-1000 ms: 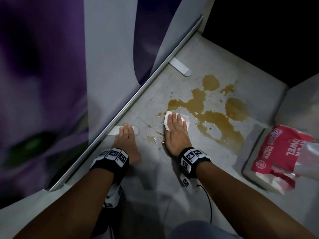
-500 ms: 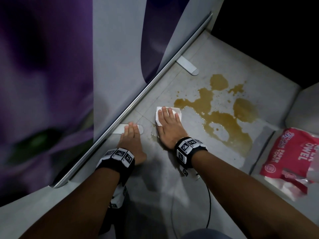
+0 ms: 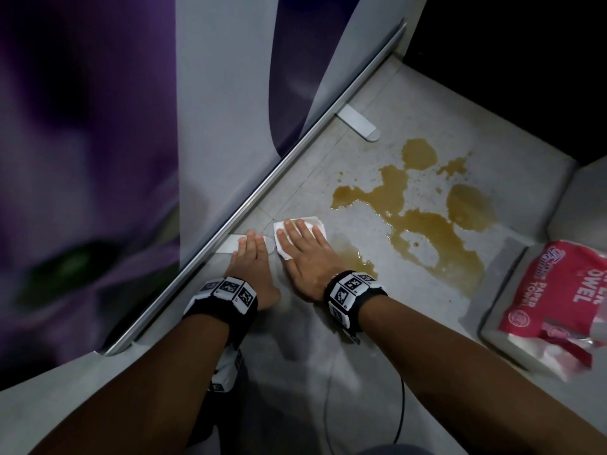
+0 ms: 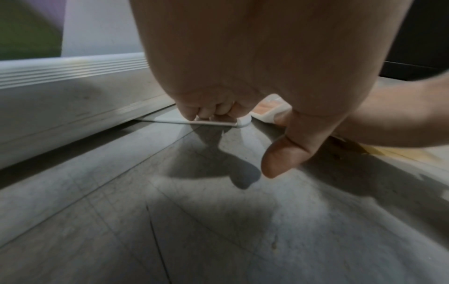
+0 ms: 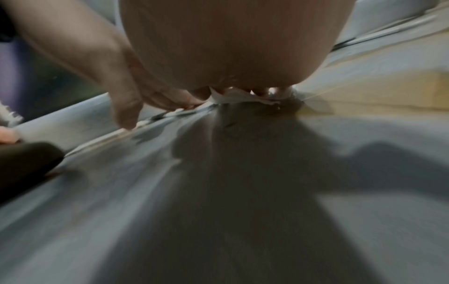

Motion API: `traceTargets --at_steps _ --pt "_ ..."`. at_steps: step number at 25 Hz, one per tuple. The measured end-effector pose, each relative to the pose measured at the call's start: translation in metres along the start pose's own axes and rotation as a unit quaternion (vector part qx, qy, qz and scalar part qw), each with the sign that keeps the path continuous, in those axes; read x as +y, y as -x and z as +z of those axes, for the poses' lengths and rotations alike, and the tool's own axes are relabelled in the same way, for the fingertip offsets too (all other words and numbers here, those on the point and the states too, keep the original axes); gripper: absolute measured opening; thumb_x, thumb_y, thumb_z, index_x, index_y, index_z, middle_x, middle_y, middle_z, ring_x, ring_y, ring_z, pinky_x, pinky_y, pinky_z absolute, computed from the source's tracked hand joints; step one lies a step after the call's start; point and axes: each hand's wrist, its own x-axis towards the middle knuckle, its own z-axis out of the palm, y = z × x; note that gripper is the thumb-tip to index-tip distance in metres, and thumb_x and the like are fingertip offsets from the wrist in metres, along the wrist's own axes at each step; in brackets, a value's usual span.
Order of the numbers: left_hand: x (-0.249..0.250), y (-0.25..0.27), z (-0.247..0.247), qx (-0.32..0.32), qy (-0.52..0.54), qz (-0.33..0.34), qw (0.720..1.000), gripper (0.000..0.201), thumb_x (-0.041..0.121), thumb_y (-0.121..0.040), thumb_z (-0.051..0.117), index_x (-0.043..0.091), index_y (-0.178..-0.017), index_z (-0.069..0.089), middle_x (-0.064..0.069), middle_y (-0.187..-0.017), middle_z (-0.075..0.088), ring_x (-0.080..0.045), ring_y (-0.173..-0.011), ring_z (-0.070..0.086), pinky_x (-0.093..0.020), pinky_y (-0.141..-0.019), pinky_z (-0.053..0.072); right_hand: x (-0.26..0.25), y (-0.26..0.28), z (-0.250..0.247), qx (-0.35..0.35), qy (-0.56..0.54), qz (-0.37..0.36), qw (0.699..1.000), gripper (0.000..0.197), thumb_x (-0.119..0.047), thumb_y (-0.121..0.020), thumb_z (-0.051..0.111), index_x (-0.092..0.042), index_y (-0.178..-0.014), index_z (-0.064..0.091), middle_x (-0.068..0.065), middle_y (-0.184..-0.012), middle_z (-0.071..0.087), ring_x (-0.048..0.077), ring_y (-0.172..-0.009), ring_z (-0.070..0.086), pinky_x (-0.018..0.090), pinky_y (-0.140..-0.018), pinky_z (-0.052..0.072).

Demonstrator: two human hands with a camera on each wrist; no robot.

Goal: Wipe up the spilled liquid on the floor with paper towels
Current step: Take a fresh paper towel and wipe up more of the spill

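A brown liquid spill [image 3: 423,221] spreads over the grey floor [image 3: 361,323] to the right of my hands, with a thin smear [image 3: 356,259] beside my right wrist. My right hand [image 3: 303,247] lies flat with straight fingers on a white paper towel [image 3: 284,238], pressing it to the floor; the towel [image 5: 233,97] shows crumpled under the fingertips in the right wrist view. My left hand [image 3: 251,254] rests open just to the left, its fingers on a flat white floor bracket [image 3: 230,246]. The bracket [image 4: 213,123] also shows in the left wrist view.
A red paper towel pack [image 3: 558,310] lies at the right on a raised ledge. A metal rail [image 3: 262,188] under a purple-and-white panel runs diagonally on the left. A second white bracket [image 3: 358,126] sits farther along the rail. A black cable [image 3: 399,412] trails below my right arm.
My right hand has slid the paper towel left and toward the rail, out of the spill, leaving a thin brown smear behind. My left hand has stayed on the bracket.
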Motion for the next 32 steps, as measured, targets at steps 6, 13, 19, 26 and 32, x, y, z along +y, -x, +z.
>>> traceTargets --at_steps 6,13,19,26,32 --pt "0.0 -0.001 0.002 0.006 0.007 -0.001 1.0 0.112 0.026 -0.076 0.065 0.003 -0.153 -0.014 -0.015 -0.161 -0.019 -0.031 -0.151 -0.011 -0.04 -0.123 0.005 0.02 0.026 0.002 0.021 0.033 -0.137 0.99 0.063 -0.038 -0.098 0.022 -0.015 -0.157 0.028 0.011 -0.165 0.021 0.031 -0.153 0.014 0.045 -0.124 0.004" --pt "-0.001 0.001 -0.001 -0.004 0.003 0.002 1.0 0.112 0.026 -0.077 0.065 0.004 -0.153 -0.015 -0.013 -0.161 -0.022 -0.029 -0.15 -0.013 -0.039 -0.123 0.003 0.054 0.028 -0.023 -0.02 0.05 -0.289 0.956 0.052 -0.034 -0.096 0.032 -0.019 -0.139 0.059 0.01 -0.154 0.045 0.031 -0.145 0.036 0.045 -0.121 0.024" --pt "-0.004 0.0 0.0 -0.003 0.006 0.004 1.0 0.115 0.027 -0.076 0.067 0.005 -0.153 -0.016 -0.013 -0.161 -0.022 -0.028 -0.15 -0.013 -0.038 -0.123 0.004 0.075 0.037 -0.036 -0.068 -0.066 -0.131 0.987 0.071 -0.055 -0.087 0.026 -0.027 -0.148 0.047 0.0 -0.158 0.039 0.023 -0.148 0.031 0.043 -0.122 0.026" --pt "-0.005 -0.001 0.0 -0.003 0.006 0.008 1.0 0.116 0.027 -0.076 0.067 0.005 -0.153 -0.016 -0.013 -0.161 -0.022 -0.029 -0.15 -0.013 -0.039 -0.123 0.004 0.106 0.083 -0.017 -0.021 -0.121 -0.063 0.99 0.061 -0.043 -0.092 0.03 -0.028 -0.148 0.046 0.0 -0.159 0.038 0.02 -0.151 0.024 0.044 -0.122 0.022" --pt "-0.005 -0.003 0.004 0.01 0.0 0.007 1.0 0.117 0.031 -0.076 0.069 0.005 -0.153 -0.015 -0.014 -0.161 -0.02 -0.031 -0.15 -0.012 -0.04 -0.123 0.005 0.051 0.09 -0.01 0.07 -0.226 0.064 0.97 0.056 -0.03 -0.098 0.023 -0.02 -0.144 0.053 -0.001 -0.159 0.038 0.015 -0.151 0.019 0.028 -0.124 0.001"
